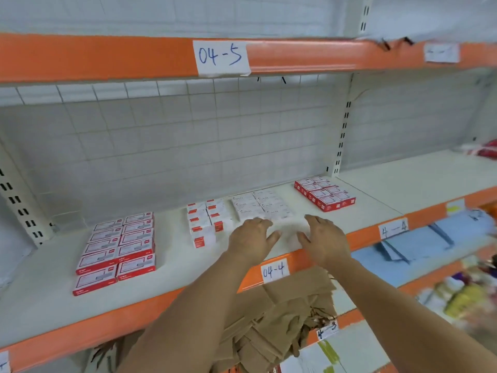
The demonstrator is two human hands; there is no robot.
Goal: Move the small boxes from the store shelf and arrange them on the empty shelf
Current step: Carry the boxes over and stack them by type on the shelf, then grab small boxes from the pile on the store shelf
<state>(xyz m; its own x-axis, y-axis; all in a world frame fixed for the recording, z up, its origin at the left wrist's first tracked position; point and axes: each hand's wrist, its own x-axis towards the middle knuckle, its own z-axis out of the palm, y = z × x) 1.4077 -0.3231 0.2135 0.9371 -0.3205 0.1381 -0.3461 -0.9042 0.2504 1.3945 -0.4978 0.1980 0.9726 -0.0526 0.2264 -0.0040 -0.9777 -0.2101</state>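
Observation:
Small boxes lie in four groups on the white shelf (376, 208) labelled 04-4. Red and white boxes (118, 246) fill two columns at the left. Smaller white boxes with red corners (204, 222) sit in the middle, next to a block of white boxes (261, 204). Small red boxes (324, 193) stand at the back right. My left hand (252, 238) and my right hand (322, 238) hover just above the shelf's front, fingers spread toward the near end of the white block. A blurred white patch lies between them; I cannot tell what it is.
An orange beam (107, 57) with a 04-5 label runs overhead. A wire grid (188, 135) backs the shelf. Below hang brown paper bags (282, 319) and blue folded sheets (419, 243). Red packets (486, 152) sit at the far right.

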